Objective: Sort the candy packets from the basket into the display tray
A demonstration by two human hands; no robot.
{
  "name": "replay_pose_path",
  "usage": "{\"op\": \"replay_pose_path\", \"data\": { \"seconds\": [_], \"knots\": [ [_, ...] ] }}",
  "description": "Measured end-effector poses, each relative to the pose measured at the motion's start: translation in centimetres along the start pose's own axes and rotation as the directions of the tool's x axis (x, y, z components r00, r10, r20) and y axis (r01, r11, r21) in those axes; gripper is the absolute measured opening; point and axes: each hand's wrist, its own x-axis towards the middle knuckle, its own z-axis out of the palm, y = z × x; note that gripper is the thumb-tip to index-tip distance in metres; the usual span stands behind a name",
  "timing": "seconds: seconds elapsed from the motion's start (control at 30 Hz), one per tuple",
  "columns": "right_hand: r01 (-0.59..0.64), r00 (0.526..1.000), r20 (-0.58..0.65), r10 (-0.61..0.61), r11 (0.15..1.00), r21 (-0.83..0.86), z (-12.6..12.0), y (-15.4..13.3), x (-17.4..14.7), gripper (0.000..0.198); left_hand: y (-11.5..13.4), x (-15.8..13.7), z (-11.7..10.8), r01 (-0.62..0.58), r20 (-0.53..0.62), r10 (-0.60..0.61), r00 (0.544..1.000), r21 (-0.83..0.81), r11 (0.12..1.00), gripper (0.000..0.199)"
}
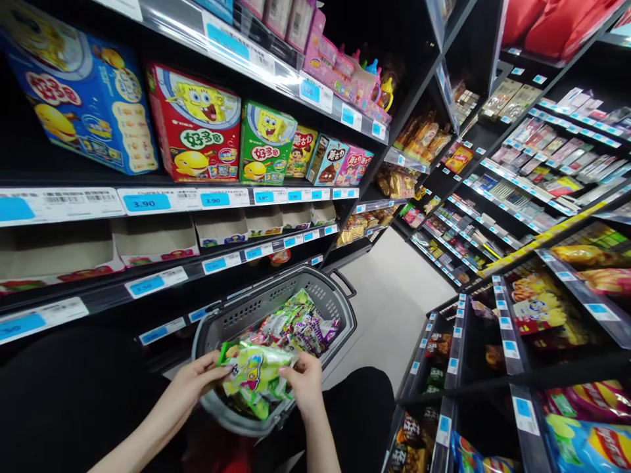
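A light green packet point(256, 368), glossy and crinkled, is held by its two ends above the near end of a grey plastic basket point(323, 289). It lies roughly crosswise, its printed face turned up, with a bright multicoloured logo near the middle and a deeper green strip along its left end. Under it, more green packets point(259, 404) crowd the basket's near end. Farther along, purple-and-white packets point(310, 332) lie heaped toward the right long edge, with red-and-white wrapping point(270, 324) nearer the left edge and another green packet point(300, 299) toward the far end.
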Motion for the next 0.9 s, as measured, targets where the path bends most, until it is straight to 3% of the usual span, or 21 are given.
{"op": "replay_pose_path", "data": {
  "seconds": [0.03,0.17,0.23,0.37,0.43,0.6,0.77,0.83,0.9],
  "knots": [
    [0.044,0.999,-0.005,-0.044,0.999,-0.03,-0.1,0.0,0.0,0.002,-0.2,0.2,-0.2,-0.033,0.015,0.033,0.999,0.005,0.999,0.017],
    [0.227,0.974,0.034,-0.224,0.964,-0.141,-0.7,-0.3,-0.2,0.016,-0.9,0.8,-0.8,-0.095,0.012,0.095,0.995,-0.006,0.995,0.011],
    [0.241,0.97,0.052,-0.236,0.961,-0.138,-0.9,-0.4,-0.4,0.016,-1.1,0.8,-0.8,-0.109,0.026,0.109,0.994,-0.004,0.994,0.008],
    [0.08,0.997,-0.014,-0.081,0.996,-0.045,-1.2,-0.1,-0.6,0.005,-1.0,0.4,-0.7,-0.185,0.124,0.175,0.977,0.078,0.98,0.002],
    [-0.011,0.996,-0.09,0.006,0.998,-0.06,-1.5,0.5,-0.7,0.015,-1.1,0.2,-0.5,-0.166,0.188,0.146,0.971,0.091,0.982,0.004],
    [-0.073,0.981,-0.185,0.053,0.992,-0.103,-2.0,1.9,-0.7,0.033,-1.9,-0.2,0.0,0.013,0.174,-0.024,0.984,0.064,0.998,0.024],
    [-0.108,0.974,-0.199,0.109,0.994,0.012,-1.4,2.0,-0.9,0.051,-1.3,-0.6,0.1,0.047,0.194,-0.027,0.981,-0.102,0.994,0.06],
    [-0.103,0.981,-0.157,0.115,0.991,0.083,-1.2,1.6,-0.9,0.037,-0.9,-0.7,-0.1,0.065,0.19,-0.042,0.981,-0.119,0.991,0.056],
    [-0.131,0.981,-0.124,0.15,0.98,0.152,-1.2,1.0,-0.9,0.031,-0.7,-0.6,-0.4,0.092,0.181,-0.064,0.981,-0.154,0.984,0.039]
  ]
}}
